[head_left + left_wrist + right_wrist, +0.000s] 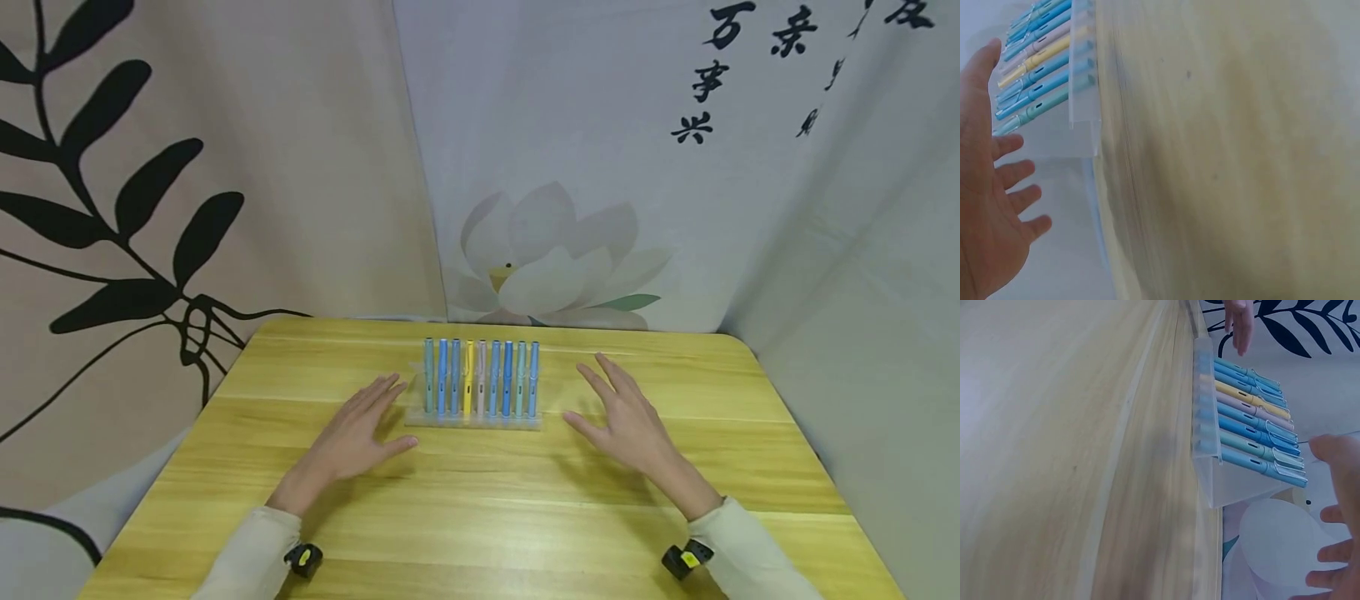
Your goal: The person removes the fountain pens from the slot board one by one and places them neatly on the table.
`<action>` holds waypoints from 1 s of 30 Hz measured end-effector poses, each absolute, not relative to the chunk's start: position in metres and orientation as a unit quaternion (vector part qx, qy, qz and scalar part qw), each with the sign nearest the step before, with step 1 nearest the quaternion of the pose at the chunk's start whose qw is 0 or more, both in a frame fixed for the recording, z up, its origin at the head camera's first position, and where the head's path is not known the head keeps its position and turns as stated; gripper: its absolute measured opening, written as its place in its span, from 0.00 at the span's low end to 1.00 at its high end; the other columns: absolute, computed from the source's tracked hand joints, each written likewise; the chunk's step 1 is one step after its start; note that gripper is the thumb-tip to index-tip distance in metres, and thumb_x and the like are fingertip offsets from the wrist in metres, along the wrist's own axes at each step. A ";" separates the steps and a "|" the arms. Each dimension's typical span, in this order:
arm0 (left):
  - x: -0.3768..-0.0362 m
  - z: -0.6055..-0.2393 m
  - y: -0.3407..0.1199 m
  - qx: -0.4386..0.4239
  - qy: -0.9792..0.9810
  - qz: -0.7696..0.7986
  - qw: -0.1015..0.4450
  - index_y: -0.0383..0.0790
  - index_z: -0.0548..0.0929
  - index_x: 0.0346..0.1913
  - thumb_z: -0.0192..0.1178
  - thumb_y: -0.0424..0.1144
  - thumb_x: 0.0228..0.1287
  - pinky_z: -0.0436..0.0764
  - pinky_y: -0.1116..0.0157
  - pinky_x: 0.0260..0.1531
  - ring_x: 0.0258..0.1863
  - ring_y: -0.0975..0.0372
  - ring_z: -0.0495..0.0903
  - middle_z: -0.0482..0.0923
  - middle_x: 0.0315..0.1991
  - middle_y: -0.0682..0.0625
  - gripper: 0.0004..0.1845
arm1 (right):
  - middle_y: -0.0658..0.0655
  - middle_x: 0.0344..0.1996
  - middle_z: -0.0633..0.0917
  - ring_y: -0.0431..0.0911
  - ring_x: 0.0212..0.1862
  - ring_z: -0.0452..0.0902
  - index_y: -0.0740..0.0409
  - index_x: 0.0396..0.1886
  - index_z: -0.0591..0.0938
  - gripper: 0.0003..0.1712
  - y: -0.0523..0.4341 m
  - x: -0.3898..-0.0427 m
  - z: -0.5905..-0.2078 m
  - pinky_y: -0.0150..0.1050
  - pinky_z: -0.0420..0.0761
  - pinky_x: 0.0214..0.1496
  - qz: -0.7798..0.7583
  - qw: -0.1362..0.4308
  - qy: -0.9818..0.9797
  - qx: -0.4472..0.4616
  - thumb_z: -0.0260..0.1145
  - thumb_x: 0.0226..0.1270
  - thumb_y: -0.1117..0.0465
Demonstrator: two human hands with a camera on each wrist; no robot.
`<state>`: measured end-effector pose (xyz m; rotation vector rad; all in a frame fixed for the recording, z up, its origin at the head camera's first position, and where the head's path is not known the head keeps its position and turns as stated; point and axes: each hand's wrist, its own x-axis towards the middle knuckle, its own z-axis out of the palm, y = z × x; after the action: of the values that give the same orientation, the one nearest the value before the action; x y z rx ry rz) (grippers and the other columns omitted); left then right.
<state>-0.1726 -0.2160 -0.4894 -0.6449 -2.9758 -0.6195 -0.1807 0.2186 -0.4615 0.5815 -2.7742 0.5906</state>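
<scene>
**Hands flanking pen rack, nothing held**

Clear pen rack (474, 419) at frame centre on worktop (480, 517), nine upright pens (481, 377) slotted in a row. Left hand (352, 437) just left of rack, right hand (628, 425) right of it; fingers spread flat, empty. Probably light, rigid, slick plastic; tippy. Best gripped at base ends.
</scene>
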 end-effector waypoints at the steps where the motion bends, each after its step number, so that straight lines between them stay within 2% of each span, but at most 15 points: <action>1: -0.174 -0.490 -0.216 -0.211 -0.955 -0.209 0.014 0.44 0.57 0.81 0.62 0.66 0.66 0.54 0.39 0.74 0.79 0.44 0.51 0.51 0.81 0.43 0.50 | 0.65 0.78 0.60 0.66 0.76 0.57 0.52 0.79 0.66 0.47 0.217 -0.181 -0.462 0.70 0.70 0.64 0.210 0.121 -0.949 0.199 0.65 0.68 0.33; 10: -0.189 -0.493 -0.216 -0.215 -0.941 -0.257 -0.040 0.39 0.66 0.77 0.65 0.62 0.66 0.60 0.38 0.71 0.75 0.41 0.60 0.62 0.76 0.38 0.45 | 0.65 0.72 0.71 0.66 0.69 0.70 0.52 0.78 0.67 0.44 0.203 -0.189 -0.466 0.68 0.73 0.62 0.255 0.092 -0.943 0.191 0.63 0.71 0.35; 17: -0.197 -0.500 -0.215 -0.205 -0.934 -0.282 -0.072 0.42 0.72 0.73 0.66 0.61 0.66 0.62 0.39 0.71 0.74 0.42 0.63 0.66 0.74 0.39 0.40 | 0.61 0.63 0.81 0.58 0.58 0.81 0.53 0.75 0.71 0.40 0.190 -0.195 -0.469 0.60 0.81 0.54 0.294 0.083 -0.934 0.185 0.65 0.71 0.37; 22: -0.201 -0.503 -0.213 -0.212 -0.923 -0.311 -0.078 0.40 0.74 0.71 0.66 0.58 0.68 0.64 0.40 0.70 0.73 0.43 0.66 0.71 0.71 0.41 0.36 | 0.61 0.58 0.84 0.57 0.54 0.84 0.53 0.74 0.72 0.37 0.183 -0.202 -0.473 0.57 0.82 0.53 0.326 0.070 -0.927 0.173 0.66 0.72 0.43; 30: -0.208 -0.507 -0.210 -0.233 -0.908 -0.340 -0.074 0.39 0.80 0.65 0.66 0.49 0.71 0.74 0.47 0.64 0.64 0.50 0.77 0.81 0.60 0.48 0.26 | 0.63 0.55 0.85 0.57 0.52 0.85 0.56 0.72 0.73 0.33 0.174 -0.213 -0.479 0.54 0.85 0.51 0.388 0.049 -0.907 0.156 0.67 0.73 0.47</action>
<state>-0.2084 -0.2102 -0.5073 -0.7692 -2.9950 -1.1232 -0.2128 0.1742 -0.4795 0.4764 -2.7649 1.1815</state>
